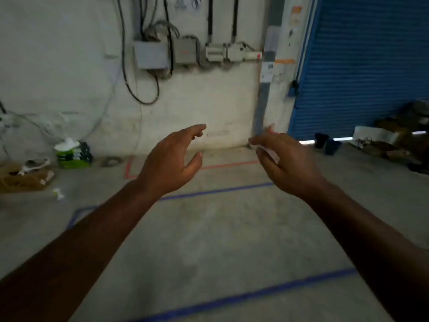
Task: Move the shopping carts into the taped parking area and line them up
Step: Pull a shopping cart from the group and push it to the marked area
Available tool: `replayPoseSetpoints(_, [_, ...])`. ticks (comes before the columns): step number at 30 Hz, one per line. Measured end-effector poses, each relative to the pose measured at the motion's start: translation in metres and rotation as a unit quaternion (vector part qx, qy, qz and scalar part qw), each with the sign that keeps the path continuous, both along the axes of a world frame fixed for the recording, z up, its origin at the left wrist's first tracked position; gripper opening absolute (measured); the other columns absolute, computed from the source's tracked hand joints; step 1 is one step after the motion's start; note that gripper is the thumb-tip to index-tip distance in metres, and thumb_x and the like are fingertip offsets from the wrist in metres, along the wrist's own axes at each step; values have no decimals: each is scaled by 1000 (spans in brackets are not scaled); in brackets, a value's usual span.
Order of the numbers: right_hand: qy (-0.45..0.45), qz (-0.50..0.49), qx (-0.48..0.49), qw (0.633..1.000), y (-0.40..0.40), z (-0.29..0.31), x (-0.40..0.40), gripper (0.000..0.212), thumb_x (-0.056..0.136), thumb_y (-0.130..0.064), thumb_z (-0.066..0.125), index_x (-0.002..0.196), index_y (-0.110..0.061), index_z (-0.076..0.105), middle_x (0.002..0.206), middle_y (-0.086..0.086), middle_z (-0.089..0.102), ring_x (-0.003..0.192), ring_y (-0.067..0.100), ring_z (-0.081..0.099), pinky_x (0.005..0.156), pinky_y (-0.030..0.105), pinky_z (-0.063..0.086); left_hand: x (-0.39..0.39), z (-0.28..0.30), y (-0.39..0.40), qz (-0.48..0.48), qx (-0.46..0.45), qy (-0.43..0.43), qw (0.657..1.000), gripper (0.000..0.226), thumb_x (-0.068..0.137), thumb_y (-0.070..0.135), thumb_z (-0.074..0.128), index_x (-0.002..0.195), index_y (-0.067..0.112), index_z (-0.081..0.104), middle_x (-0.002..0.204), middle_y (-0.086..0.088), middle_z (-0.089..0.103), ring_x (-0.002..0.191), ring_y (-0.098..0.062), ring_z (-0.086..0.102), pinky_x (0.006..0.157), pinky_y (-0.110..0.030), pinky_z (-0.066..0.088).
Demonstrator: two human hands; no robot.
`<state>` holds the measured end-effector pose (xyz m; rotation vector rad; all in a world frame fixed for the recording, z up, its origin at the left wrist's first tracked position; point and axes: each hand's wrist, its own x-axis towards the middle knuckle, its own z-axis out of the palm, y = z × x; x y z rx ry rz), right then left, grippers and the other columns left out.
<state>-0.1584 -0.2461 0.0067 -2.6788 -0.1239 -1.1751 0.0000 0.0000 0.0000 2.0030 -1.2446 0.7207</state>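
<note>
No shopping cart is in view. Blue tape lines (216, 191) mark a rectangle on the concrete floor in front of me, with a second blue line (243, 296) nearer to me. Behind it, red tape (228, 165) outlines a smaller area against the wall. My left hand (171, 163) is raised above the taped floor, fingers spread and empty. My right hand (287, 163) is raised beside it, fingers loosely curled, holding nothing I can make out. Both forearms reach in from the bottom corners.
A white wall with electrical boxes (152, 57) and cables stands ahead. A blue roller shutter (366, 66) is at the right, with piled clutter (394, 140) below it. A green box (73, 155) and a cardboard box (24, 178) lie at the left.
</note>
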Motion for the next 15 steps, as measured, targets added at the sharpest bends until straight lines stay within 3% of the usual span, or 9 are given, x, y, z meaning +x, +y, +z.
replayPoseSetpoints(4, [58, -39, 60, 996, -3, -89, -43, 22, 100, -21, 66, 120, -18, 75, 115, -2, 75, 106, 16, 67, 93, 32, 52, -39, -99, -35, -85, 24, 54, 995, 30, 94, 21, 65, 123, 16, 69, 124, 3, 72, 117, -17, 66, 102, -31, 49])
replayPoseSetpoints(8, [126, -66, 168, 975, -25, -172, -130, 20, 101, -27, 65, 116, -21, 76, 114, -9, 75, 107, 8, 68, 94, 26, 52, -105, -188, -79, -147, 59, 160, 974, 24, 96, 20, 65, 118, 18, 71, 120, 6, 73, 115, -15, 68, 102, -32, 51])
replayPoseSetpoints(12, [142, -160, 333, 919, -62, -235, -228, 14, 102, -38, 65, 108, -33, 77, 110, -20, 75, 104, 1, 71, 85, 30, 57, -183, -235, -143, -208, 124, 235, 941, 23, 96, 25, 62, 116, 22, 72, 115, 9, 73, 110, -12, 68, 99, -30, 51])
replayPoseSetpoints(15, [128, -260, 391, 874, -102, -265, -307, 15, 99, -43, 63, 108, -41, 76, 108, -24, 75, 94, 6, 73, 65, 33, 57, -234, -258, -204, -275, 185, 222, 917, 23, 95, 25, 62, 116, 22, 71, 115, 9, 72, 108, -13, 68, 98, -29, 51])
